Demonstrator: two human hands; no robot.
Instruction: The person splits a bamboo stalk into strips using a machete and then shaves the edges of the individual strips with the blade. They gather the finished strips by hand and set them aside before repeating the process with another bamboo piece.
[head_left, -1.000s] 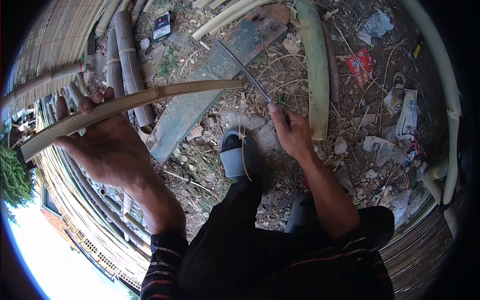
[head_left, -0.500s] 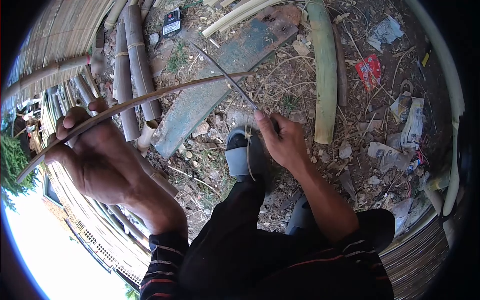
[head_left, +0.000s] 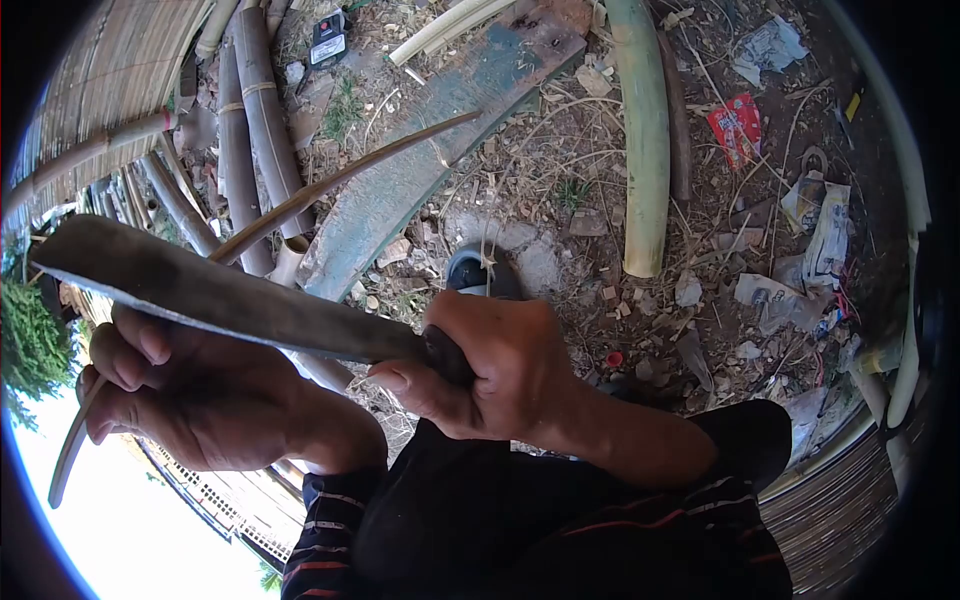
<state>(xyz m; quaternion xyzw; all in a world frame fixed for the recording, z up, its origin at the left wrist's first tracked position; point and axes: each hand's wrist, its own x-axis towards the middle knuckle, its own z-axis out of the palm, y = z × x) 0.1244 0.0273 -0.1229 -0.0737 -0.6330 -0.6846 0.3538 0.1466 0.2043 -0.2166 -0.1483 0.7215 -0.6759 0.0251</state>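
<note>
Left hand pinches the strip; it passes behind the knife, far end over the board. Right hand is fisted round the knife handle. Best: strip steady, left fingers clear of the edge, wrist firm.

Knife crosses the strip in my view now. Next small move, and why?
I'd probably ease the knife slightly away from the left hand before any stroke: in this view its bright edge passes right by those fingers, which pinch the bamboo strip. The right hand grips the handle firmly. Whether edge and strip touch, I can't tell.
</note>
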